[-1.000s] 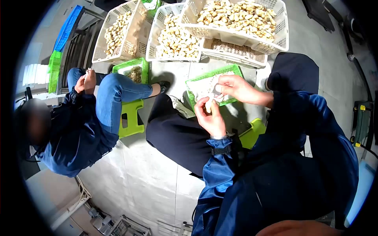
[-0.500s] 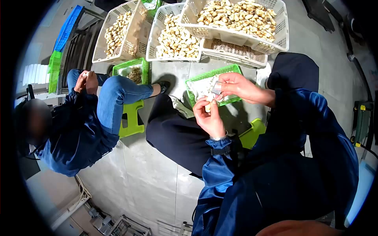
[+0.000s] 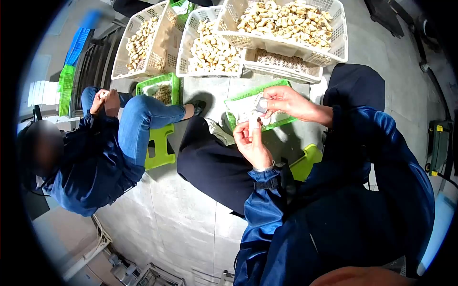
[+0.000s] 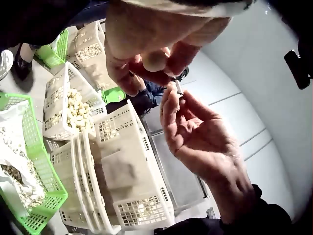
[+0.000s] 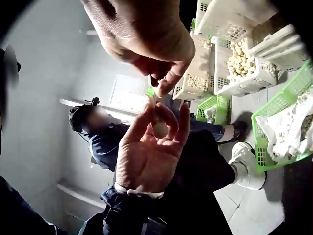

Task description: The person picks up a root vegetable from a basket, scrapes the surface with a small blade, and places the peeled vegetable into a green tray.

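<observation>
My left hand [image 3: 256,148] pinches a pale, stubby mushroom [image 3: 253,125] between thumb and fingers. Its rounded end [image 5: 160,129] faces the palm in the right wrist view. Between thumb and fingers, my right hand [image 3: 292,105] grips a small flat grey blade [image 3: 261,105], just above the mushroom's upper end. The blade [image 4: 179,88] appears edge-on between both hands in the left wrist view. Below the hands lies a green basket [image 3: 280,124] lined with a white bag holding small pale scraps; the hands partly cover it in the head view.
White crates of mushrooms [image 3: 214,50] stand beyond the basket, one large crate [image 3: 281,40] stacked on others. At left a person in blue jeans [image 3: 143,119] sits by a green stool [image 3: 161,145] and a smaller green basket [image 3: 176,88]. Another green stool [image 3: 307,159] shows beneath me.
The mushroom has turned in my left fingers and now points up towards the blade. My right hand has shifted only slightly, still holding the blade. The seated person's hands moved a little.
</observation>
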Demonstrator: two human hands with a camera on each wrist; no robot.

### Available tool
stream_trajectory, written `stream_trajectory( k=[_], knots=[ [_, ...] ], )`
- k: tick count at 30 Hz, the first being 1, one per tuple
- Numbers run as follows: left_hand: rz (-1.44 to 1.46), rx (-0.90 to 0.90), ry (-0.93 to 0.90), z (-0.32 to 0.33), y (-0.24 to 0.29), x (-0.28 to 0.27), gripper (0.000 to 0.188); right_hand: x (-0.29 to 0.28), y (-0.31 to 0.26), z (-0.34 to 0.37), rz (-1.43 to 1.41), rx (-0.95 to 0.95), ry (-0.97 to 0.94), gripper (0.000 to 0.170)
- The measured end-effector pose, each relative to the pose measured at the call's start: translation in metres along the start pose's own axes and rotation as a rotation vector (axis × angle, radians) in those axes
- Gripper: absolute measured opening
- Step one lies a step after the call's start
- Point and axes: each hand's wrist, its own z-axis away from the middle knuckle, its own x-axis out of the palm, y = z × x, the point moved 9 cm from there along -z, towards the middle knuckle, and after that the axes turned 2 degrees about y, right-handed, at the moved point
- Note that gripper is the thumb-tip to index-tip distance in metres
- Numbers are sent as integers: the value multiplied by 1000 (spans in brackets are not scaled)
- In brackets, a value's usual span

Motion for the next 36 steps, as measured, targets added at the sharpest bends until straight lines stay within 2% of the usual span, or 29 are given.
stream_trajectory(
  k=[2, 3, 4, 6, 8, 10, 12, 16, 18, 20, 22, 25, 27, 28, 29, 30, 31, 32, 33, 34, 36],
  knots=[
    [-52, -32, 60, -1, -4, -7, 20, -7, 9, -6, 355, -24, -63, 14],
    [-46, -61, 63, -2, -10, -11, 20, -5, -15, 2, 905, -464, -1, 15],
    [-51, -97, 76, -2, -17, -16, 20, -15, -1, 4, 1111, -417, 56, 19],
    [-113, -136, 104, 1, -17, -20, 20, -15, 7, 1, 892, -195, -2, 23],
    [-97, -171, 108, 0, -20, -18, 20, -5, 1, 5, 525, 102, 14, 24],
    [-82, -187, -10, 2, -25, -11, 24, 11, 6, 2, 259, 146, -125, 25],
    [-101, -204, -52, 5, -27, -6, 29, 14, 12, 1, 202, 196, -137, 24],
    [-47, -222, -61, 4, -20, 1, 43, 7, 7, -16, 203, 105, -124, 24],
    [-44, -174, -39, 4, -13, 4, 44, -10, -3, -38, 204, 33, 37, 24],
    [-60, -229, -4, 2, -17, -2, 45, -16, -26, -72, 95, 5, 92, 24],
    [-56, -256, -6, 1, -23, -5, 43, -21, -41, -112, -56, -54, 57, 21],
    [-128, -279, -9, 0, -27, -9, 31, -54, -81, -147, 193, -92, 152, 16],
    [-144, -284, -7, -2, -27, -9, 29, -112, -92, -150, 282, 12, 273, 19],
    [-159, -290, -10, -2, -26, -8, 27, -151, -107, -148, 631, 20, 385, 17],
    [-156, -297, -13, -2, -25, -4, 23, -190, -114, -144, 842, 45, 439, 12],
    [-150, -304, -10, -2, -25, -2, 23, -235, -112, -141, 1084, 114, 465, 15],
    [-168, -329, -31, -2, -27, 1, 22, -272, -113, -124, 1085, 143, 554, 16],
    [-189, -355, -53, -2, -30, 3, 21, -292, -118, -120, 1504, 81, 465, 16],
    [-207, -373, -61, -2, -33, 3, 19, -326, -103, -118, 1661, 220, 435, 20],
    [-223, -381, -86, -2, -34, 6, 20, -368, -83, -119, 1695, 221, 428, 20],
    [-258, -404, -87, -3, -38, 8, 20, -355, -87, -107, 1728, 224, 380, 20]
  ],
)
